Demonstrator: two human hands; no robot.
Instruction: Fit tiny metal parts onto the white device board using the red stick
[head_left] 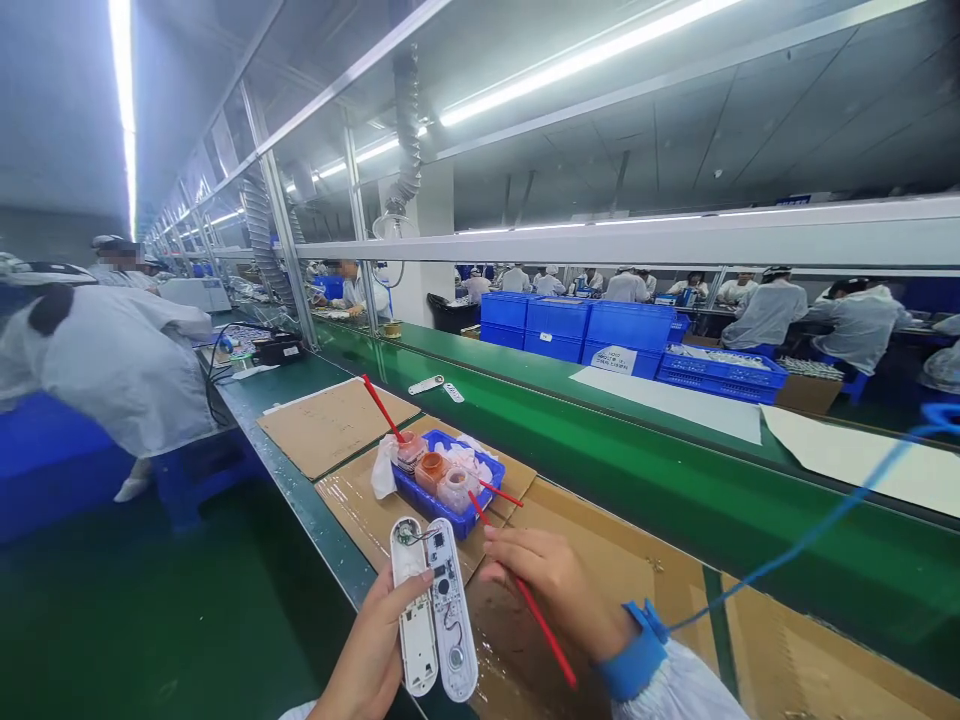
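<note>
My left hand grips an opened white oval device, its two long halves side by side and joined by thin wires. The left half is a shell; the right half carries a circuit board and small parts. My right hand is closed around a thin red stick. Its upper tip is by the mouth of a small jar. This jar stands in a blue tray with two more jars and crumpled white tissue. Another red stick leans in the farthest jar.
Cardboard sheets cover the bench. Beyond runs a green conveyor belt with two small white device parts. Blue crates stand past it. A blue wrist cord stretches right. A person in white sits at left.
</note>
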